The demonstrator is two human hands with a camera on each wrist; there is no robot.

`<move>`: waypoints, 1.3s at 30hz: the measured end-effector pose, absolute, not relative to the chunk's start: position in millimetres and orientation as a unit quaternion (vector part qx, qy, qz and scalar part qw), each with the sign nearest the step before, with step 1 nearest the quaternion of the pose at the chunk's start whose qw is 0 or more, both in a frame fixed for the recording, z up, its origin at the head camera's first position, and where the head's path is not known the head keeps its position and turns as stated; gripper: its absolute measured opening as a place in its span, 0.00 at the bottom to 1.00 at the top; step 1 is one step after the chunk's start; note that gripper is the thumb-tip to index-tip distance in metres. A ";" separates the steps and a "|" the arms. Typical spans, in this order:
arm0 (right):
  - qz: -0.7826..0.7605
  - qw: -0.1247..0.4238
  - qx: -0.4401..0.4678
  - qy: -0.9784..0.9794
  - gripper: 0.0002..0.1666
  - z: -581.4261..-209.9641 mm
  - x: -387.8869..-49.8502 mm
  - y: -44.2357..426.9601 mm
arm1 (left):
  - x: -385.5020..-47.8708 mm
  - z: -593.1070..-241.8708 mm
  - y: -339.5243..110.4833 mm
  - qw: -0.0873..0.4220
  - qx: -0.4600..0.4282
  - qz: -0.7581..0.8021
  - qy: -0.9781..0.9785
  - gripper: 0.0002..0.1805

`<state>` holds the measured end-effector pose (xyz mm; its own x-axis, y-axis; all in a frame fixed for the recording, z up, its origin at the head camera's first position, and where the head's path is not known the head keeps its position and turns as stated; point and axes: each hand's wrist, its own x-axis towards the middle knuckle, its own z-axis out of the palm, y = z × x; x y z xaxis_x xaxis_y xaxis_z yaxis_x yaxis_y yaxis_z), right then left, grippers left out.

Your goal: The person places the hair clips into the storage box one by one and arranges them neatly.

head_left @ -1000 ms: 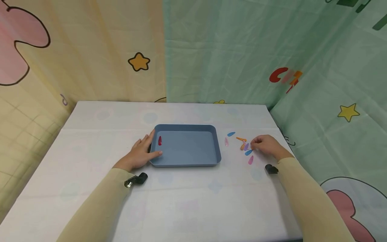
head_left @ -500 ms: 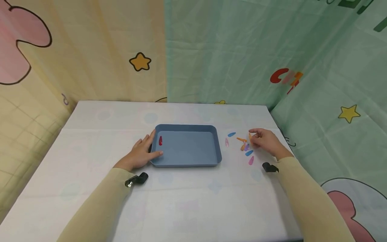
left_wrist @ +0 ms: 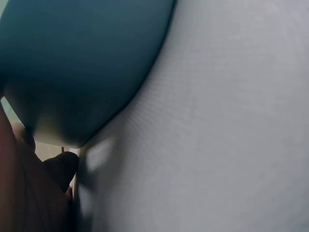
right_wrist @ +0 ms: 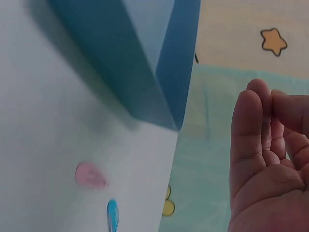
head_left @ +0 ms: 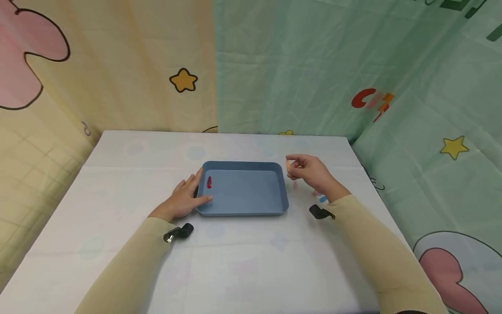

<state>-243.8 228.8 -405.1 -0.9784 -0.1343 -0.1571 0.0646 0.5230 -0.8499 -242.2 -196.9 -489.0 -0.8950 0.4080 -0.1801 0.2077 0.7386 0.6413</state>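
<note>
Orange against the white tablecloth, a small clip stands upright between the thumb and fingertips of the right hand, raised just beside the far right corner of the tray. Half a second ago that hand was over the loose pile further right, with the clip already pinched; now it has travelled left. So the clip is away from the pile and near the tray but not in it, and the work looks to be mid-carry.

Blue-grey and shallow, the tray holds one red clip, lying near its left wall. The left hand has stayed at that wall, fingers spread straight along the outside and thumb laid over the rim.

On the cloth right of the tray lie a pink clip and, under the right forearm's edge, a blue clip; other pieces there are partly hidden. The right wrist view shows another blue piece near the pink one.
</note>
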 end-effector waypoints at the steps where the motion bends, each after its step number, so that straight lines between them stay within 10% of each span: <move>1: -0.491 0.106 -0.021 0.864 0.34 -404.2 -245.2 220.7 | -242.1 -488.6 -196.4 0.156 0.168 0.321 0.919 0.60; 39: -0.531 0.221 -0.010 0.818 0.29 -424.0 -285.3 41.1 | -241.9 -488.3 -196.3 0.165 0.161 0.326 0.917 0.60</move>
